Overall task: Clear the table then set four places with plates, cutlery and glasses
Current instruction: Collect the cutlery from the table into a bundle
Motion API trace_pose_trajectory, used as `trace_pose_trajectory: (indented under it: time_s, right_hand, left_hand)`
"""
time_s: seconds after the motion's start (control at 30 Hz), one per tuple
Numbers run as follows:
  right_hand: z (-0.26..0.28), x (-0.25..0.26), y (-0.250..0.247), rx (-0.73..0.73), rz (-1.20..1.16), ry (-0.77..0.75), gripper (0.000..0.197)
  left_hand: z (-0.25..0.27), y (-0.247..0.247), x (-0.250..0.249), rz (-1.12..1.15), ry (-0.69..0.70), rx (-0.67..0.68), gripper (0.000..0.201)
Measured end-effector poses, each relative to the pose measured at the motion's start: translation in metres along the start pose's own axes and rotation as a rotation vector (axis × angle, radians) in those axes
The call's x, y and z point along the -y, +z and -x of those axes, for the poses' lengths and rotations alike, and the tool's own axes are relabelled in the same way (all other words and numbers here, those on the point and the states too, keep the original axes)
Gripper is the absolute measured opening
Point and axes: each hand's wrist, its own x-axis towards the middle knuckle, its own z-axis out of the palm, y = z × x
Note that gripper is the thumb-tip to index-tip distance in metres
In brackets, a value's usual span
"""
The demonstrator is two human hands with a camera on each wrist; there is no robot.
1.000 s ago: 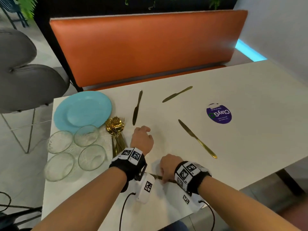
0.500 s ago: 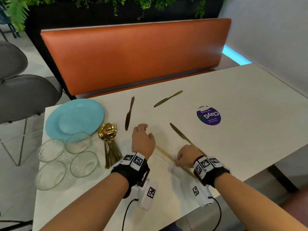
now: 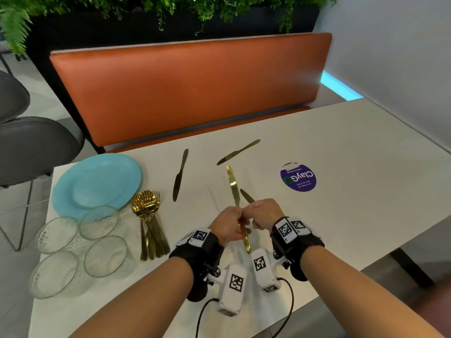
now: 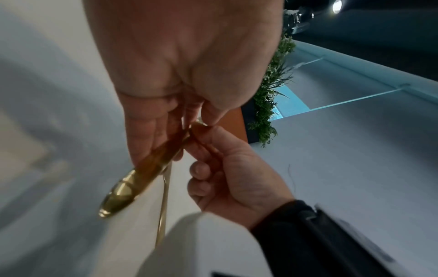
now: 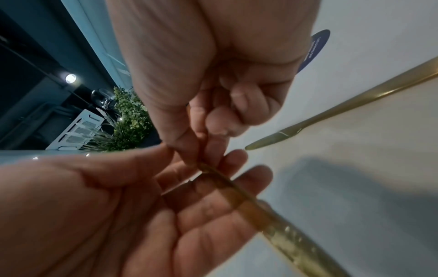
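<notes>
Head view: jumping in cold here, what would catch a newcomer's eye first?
Both hands meet over the near table edge, the left hand and right hand together holding a gold knife lifted off the table. At far left sit a blue plate, four glasses and a bundle of gold cutlery.

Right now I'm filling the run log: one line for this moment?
phase: gathering knives | right hand: pinches gold knife | left hand: receiving it | three knives on table
</notes>
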Motion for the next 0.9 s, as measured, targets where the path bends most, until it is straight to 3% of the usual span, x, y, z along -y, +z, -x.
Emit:
trace_pose_trajectory:
  time_s: [0.23, 0.33, 0.5, 0.9]
  right_hand:
    - [-0.018, -0.006, -0.011, 0.078, 0.086, 0.009, 0.014]
    - [-0.031, -0.017, -0.021, -0.005, 0.315, 0.004, 0.019]
    - [-0.040, -0.044, -0.034, -0.130, 0.654, 0.147, 0.033]
    - [-0.042, -0.041, -0.021, -0.195, 0.717, 0.264, 0.030]
  left_hand:
    - [-0.024, 0.004, 0.007, -0.067, -0.013, -0.094, 0.024]
    - [-0.035, 0.000, 0.007, -0.118, -0.015, -0.180, 0.017]
    - [-0.047, -0.016, -0.002, -0.086, -0.017, -0.246, 0.021]
    - [-0.054, -0.025, -0.007, 0.034, -0.040, -0.202, 0.020]
